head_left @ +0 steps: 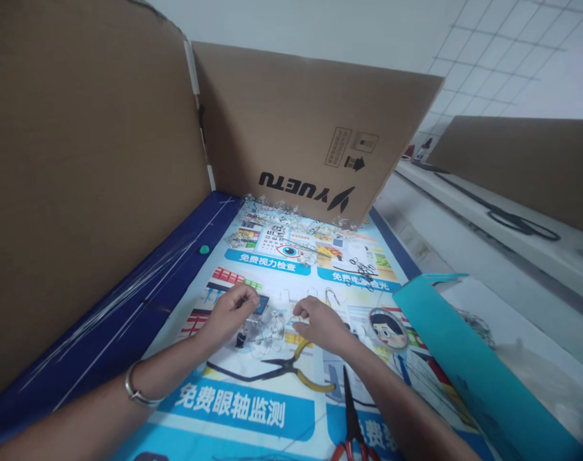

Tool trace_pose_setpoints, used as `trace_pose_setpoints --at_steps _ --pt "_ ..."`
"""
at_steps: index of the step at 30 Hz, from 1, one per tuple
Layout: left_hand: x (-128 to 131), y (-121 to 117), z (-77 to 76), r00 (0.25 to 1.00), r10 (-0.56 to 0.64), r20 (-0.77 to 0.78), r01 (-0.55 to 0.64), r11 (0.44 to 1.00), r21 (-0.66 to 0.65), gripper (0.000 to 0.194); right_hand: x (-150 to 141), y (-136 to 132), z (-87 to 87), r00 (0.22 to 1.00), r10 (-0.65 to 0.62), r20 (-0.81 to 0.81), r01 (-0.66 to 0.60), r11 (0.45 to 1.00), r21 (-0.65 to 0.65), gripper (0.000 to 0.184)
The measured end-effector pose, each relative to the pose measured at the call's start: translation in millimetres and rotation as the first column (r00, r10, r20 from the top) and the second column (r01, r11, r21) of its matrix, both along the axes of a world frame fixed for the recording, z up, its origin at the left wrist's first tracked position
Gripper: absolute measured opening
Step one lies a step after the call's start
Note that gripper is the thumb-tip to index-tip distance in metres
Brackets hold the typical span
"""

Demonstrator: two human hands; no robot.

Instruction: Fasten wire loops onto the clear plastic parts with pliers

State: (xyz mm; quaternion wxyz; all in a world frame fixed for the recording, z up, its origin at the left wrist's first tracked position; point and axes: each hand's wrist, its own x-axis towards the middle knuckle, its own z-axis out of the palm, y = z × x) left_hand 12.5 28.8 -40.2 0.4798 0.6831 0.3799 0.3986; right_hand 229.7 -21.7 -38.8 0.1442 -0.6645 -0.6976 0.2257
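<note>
Thin silvery wire loops (271, 331), likely light and springy, are best end-pinched; beside them, left hand (232, 312) is closed, right hand (322, 324) grip can't be told.

two hands (233, 310) (322, 323), one bracelet (136, 396)

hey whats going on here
A person's left hand and right hand work close together over a printed sheet, beside thin wire loops. Anything in either grip is too fine to tell. Yellow-handled pliers and a red-handled tool lie nearer the person.
</note>
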Motion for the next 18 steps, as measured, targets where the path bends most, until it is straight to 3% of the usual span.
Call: trace_pose_setpoints --at_steps 7,18 --pt "0 0 1.4 1.0 -0.015 -0.018 0.015 1.0 0.017 0.014 -1 0 -2.0 0.999 0.019 -0.03 -0.018 0.999 0.027 0.004" --pt "-1 1 2.4 0.999 -0.033 -0.021 0.033 0.999 0.019 0.013 17 -3 5.3 0.974 0.013 -0.225 -0.013 1.0 0.0 0.011"
